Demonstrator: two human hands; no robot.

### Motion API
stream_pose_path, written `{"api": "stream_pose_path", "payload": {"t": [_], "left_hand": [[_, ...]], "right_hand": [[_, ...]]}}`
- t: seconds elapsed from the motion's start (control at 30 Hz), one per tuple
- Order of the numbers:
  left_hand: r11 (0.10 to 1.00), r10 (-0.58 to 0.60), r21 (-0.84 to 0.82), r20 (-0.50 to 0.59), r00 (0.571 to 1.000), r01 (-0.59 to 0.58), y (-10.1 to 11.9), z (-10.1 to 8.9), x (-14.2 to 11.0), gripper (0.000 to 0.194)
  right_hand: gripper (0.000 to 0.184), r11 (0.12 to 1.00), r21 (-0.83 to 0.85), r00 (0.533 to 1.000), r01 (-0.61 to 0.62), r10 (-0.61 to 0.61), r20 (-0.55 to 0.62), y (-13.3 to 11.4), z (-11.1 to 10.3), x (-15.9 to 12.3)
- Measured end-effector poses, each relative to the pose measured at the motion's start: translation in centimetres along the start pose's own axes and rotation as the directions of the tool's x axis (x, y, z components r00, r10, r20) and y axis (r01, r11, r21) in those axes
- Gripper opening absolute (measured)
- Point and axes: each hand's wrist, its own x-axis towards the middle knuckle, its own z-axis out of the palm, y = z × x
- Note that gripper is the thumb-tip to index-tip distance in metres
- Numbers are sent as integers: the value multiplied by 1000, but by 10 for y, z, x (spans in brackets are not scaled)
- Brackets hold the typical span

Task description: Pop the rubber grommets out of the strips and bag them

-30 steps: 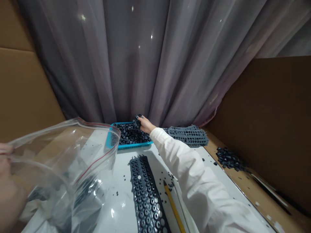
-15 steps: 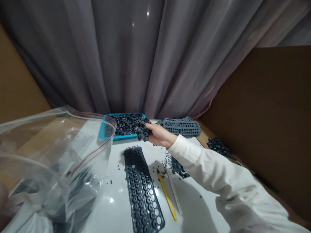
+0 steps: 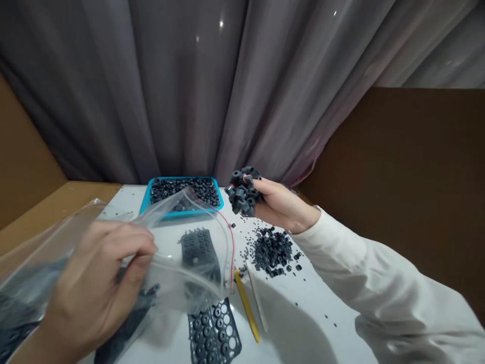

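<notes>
My left hand pinches the edge of a large clear zip-lock bag with a red line along its mouth. Dark sheets and parts show through the plastic. A heap of small dark grey rubber rings fills my right hand, its thumb pressed over them, raised above the table. Partly behind the bag lies a perforated black rubber sheet with rings still seated in many of its holes.
A blue tray full of dark rings stands at the back. A pile of loose black bits lies under my right forearm. A yellow tool and a white stick lie nearby on the white table.
My left hand has come into view, and the bag's mouth has shifted right, over the rubber sheet. My right hand, still full of rings, has moved to the right and closer.
</notes>
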Motion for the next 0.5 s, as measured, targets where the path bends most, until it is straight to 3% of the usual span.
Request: {"api": "stream_pose_path", "payload": {"t": [0.1, 0.33, 0.5], "left_hand": [[997, 78, -4, 101, 992, -78, 10, 2, 5, 13], [997, 77, -21, 111, 991, -75, 19, -3, 6, 17], [997, 74, -27, 97, 992, -72, 22, -7, 7, 19]], "right_hand": [[10, 1000, -14, 999, -12, 13, 51, 1, 14, -4], [15, 983, 12, 960, -183, 176, 219, 29, 41, 0], [10, 966, -7, 930, -258, 250, 270, 40, 49, 2]]}}
